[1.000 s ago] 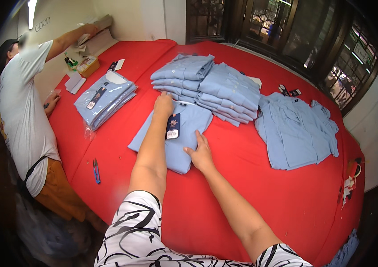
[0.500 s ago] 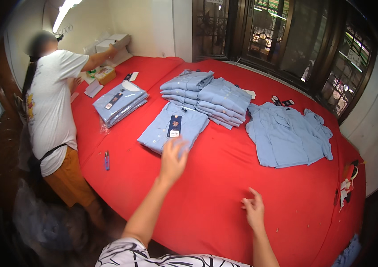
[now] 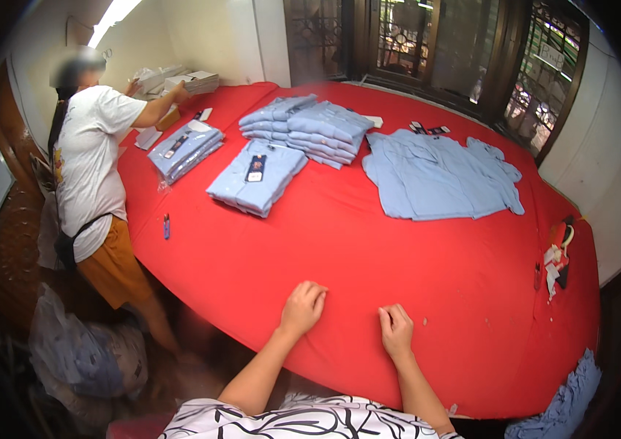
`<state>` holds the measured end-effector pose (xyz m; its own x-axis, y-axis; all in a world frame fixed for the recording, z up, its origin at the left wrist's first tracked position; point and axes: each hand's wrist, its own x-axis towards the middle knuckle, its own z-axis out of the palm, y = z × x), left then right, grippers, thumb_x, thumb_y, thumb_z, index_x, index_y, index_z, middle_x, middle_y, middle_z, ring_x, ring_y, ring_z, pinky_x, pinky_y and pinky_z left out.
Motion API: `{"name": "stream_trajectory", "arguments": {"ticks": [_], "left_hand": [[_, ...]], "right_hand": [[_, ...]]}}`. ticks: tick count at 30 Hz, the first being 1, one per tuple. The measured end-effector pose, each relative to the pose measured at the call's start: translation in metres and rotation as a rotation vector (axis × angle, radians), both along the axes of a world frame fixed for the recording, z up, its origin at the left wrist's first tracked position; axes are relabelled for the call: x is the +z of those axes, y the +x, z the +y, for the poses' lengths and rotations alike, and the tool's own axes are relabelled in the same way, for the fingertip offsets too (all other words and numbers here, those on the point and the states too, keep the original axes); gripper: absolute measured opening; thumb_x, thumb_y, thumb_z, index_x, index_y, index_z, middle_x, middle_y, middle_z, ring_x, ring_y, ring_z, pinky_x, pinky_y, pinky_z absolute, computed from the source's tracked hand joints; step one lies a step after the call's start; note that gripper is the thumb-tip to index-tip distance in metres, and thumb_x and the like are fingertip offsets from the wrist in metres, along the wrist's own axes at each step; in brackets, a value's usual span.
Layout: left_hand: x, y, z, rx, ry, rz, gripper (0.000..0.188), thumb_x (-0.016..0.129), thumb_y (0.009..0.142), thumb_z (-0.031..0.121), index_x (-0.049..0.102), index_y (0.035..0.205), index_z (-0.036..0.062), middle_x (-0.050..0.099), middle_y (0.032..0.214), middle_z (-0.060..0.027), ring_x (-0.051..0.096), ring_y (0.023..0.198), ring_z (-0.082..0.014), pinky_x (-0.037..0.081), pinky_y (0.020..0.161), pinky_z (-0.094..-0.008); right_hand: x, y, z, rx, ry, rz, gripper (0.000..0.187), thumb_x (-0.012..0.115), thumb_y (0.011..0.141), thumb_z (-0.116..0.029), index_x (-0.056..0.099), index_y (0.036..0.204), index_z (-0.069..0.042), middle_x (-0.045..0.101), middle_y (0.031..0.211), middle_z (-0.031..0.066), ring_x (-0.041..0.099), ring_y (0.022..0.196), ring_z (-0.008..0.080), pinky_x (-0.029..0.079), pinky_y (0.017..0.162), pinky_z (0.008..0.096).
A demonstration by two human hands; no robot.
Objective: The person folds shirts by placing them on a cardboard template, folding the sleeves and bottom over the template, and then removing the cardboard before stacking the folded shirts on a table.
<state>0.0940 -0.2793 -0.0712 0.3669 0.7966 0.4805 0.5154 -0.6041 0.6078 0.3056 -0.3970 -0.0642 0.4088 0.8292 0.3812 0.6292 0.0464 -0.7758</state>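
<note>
Near the front edge of the red-covered table, both of my hands are held close to the cloth. My left hand has its fingers curled in, with nothing showing in them. To its right, my right hand is likewise closed and shows nothing in it. Beyond them lies a folded light-blue shirt bearing a dark hang tag. Behind that shirt, more folded blue shirts are piled side by side. An unfolded blue shirt is spread at the right. No hand touches any garment.
At the far left, a co-worker reaches toward white boxes. Shirts in clear plastic and blue thread snips lie on that side. Scissors and scraps sit by the right edge. Blue cloth hangs low right.
My left hand has drawn back from the tagged folded shirt toward me, and its fingers have curled. My right hand's fingers have closed too. The view has shifted; the co-worker still handles the boxes.
</note>
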Motion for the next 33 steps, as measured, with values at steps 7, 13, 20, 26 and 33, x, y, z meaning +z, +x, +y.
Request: {"name": "stream_trajectory", "arguments": {"ticks": [7, 13, 20, 26, 33], "left_hand": [[0.003, 0.004, -0.006, 0.077, -0.084, -0.057, 0.008, 0.062, 0.091, 0.007, 0.067, 0.095, 0.0038, 0.064, 0.09, -0.0113, 0.063, 0.086, -0.0309, 0.052, 0.076, -0.0413], [0.005, 0.006, -0.006, 0.109, -0.114, -0.06, 0.008, 0.062, 0.091, 0.008, 0.067, 0.096, 0.004, 0.064, 0.09, -0.0101, 0.063, 0.083, -0.029, 0.052, 0.074, -0.0402], [0.003, 0.008, -0.007, 0.144, -0.145, -0.064, 0.007, 0.062, 0.091, 0.007, 0.067, 0.095, 0.0038, 0.064, 0.09, -0.0103, 0.064, 0.084, -0.0293, 0.052, 0.073, -0.0402], [-0.001, 0.008, -0.005, 0.13, -0.035, -0.039, 0.008, 0.063, 0.091, 0.006, 0.069, 0.095, 0.0028, 0.065, 0.089, -0.0103, 0.064, 0.078, -0.0257, 0.052, 0.067, -0.0359], [0.0, 0.011, -0.005, 0.141, -0.043, -0.025, 0.008, 0.064, 0.09, 0.006, 0.069, 0.095, 0.0032, 0.065, 0.088, -0.0097, 0.063, 0.073, -0.0232, 0.052, 0.064, -0.0338]], "right_hand": [[0.004, 0.003, -0.003, 0.077, -0.012, -0.095, 0.014, 0.066, 0.091, -0.014, 0.064, 0.081, -0.004, 0.062, 0.075, 0.0093, 0.061, 0.067, 0.0274, 0.048, 0.059, 0.0389], [0.005, 0.005, -0.004, 0.093, -0.028, -0.082, 0.013, 0.066, 0.09, -0.015, 0.065, 0.082, -0.005, 0.064, 0.078, 0.0087, 0.063, 0.071, 0.028, 0.049, 0.062, 0.0404], [0.003, 0.006, -0.003, 0.143, -0.037, -0.079, 0.007, 0.065, 0.089, -0.014, 0.067, 0.087, -0.007, 0.066, 0.082, 0.0084, 0.065, 0.076, 0.0287, 0.051, 0.066, 0.0407], [0.003, 0.008, -0.004, 0.164, -0.062, -0.1, 0.007, 0.065, 0.089, -0.013, 0.068, 0.089, -0.007, 0.066, 0.084, 0.0088, 0.065, 0.079, 0.029, 0.051, 0.068, 0.0407], [0.002, 0.009, -0.002, 0.158, -0.048, -0.096, 0.006, 0.065, 0.088, -0.012, 0.068, 0.089, -0.007, 0.067, 0.084, 0.0086, 0.065, 0.078, 0.0285, 0.051, 0.067, 0.0405]]}}
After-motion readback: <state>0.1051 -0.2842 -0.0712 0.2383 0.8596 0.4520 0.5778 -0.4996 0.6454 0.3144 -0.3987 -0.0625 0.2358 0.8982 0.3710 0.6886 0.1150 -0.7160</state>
